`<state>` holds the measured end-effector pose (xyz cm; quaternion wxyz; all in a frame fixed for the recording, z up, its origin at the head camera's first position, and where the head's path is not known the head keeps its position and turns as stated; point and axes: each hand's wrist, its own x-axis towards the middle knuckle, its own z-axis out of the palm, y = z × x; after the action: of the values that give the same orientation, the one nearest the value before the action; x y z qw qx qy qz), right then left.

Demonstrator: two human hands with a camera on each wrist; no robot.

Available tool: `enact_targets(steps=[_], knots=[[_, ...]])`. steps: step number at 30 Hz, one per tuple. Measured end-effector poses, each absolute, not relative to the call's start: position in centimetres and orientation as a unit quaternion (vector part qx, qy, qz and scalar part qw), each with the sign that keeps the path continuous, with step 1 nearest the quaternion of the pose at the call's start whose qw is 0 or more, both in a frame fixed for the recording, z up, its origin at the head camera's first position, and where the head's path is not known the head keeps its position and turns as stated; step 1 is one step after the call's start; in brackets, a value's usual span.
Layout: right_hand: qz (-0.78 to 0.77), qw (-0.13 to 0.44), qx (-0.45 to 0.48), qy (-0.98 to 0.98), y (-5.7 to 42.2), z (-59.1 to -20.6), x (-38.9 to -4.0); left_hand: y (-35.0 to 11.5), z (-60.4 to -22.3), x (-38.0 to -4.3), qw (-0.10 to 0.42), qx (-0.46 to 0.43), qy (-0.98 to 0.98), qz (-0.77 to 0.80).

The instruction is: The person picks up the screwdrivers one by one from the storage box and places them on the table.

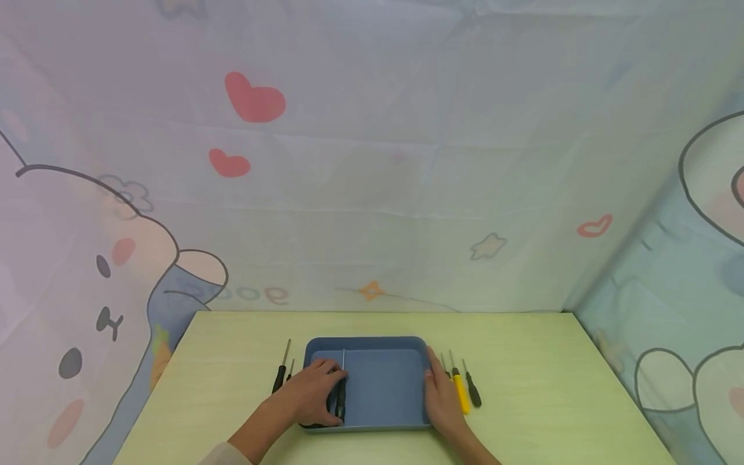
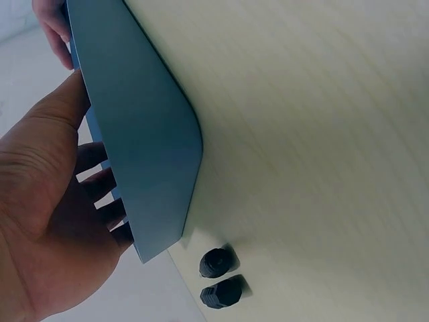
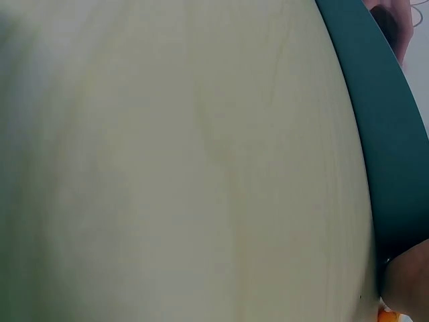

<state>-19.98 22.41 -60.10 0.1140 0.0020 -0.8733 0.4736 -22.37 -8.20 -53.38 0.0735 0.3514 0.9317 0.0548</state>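
A blue tray sits on the table, and my left hand reaches over its left end. Its fingers and thumb close around a dark-handled screwdriver lying along the tray, shaft pointing away. More dark handle shows beneath that palm, partly hidden. In the left wrist view the left hand reaches over the tray wall, its fingertips hidden behind it. My right hand holds the tray's right side, thumb at the rim; in the right wrist view only part of it shows by the tray wall.
Left of the tray lie two black-handled screwdrivers, one larger and one partly covered by the left hand. To the right are a yellow-handled screwdriver, a black-handled one and another partly hidden. A printed cloth hangs behind the table.
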Motion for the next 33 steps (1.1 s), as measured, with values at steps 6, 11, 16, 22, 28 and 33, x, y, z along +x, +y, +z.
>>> enact_targets(steps=[6, 11, 16, 22, 28, 33], knots=[[0.473, 0.112, 0.003, -0.874, 22.35, -59.98, -19.93, -7.8, -53.28, -22.29, 0.069, 0.346, 0.935, 0.029], [0.469, 0.111, 0.004, -0.876, 22.34, -60.01, -19.88, -7.49, -53.41, -22.14, 0.052, 0.345, 0.937, 0.008], [0.472, 0.107, -0.001, -0.875, 22.36, -60.03, -20.02, -7.42, -53.52, -22.06, 0.043, 0.344, 0.938, 0.006], [0.472, 0.11, -0.001, -0.875, 22.33, -60.33, -20.13, -7.4, -53.64, -22.16, 0.053, 0.34, 0.939, 0.006], [0.476, 0.103, -0.003, -0.873, 22.4, -60.54, -20.05, -7.47, -54.05, -22.47, 0.05, 0.34, 0.939, 0.006], [0.474, 0.104, -0.003, -0.874, 22.46, -60.42, -20.08, -7.41, -54.13, -22.5, 0.039, 0.338, 0.94, 0.005]])
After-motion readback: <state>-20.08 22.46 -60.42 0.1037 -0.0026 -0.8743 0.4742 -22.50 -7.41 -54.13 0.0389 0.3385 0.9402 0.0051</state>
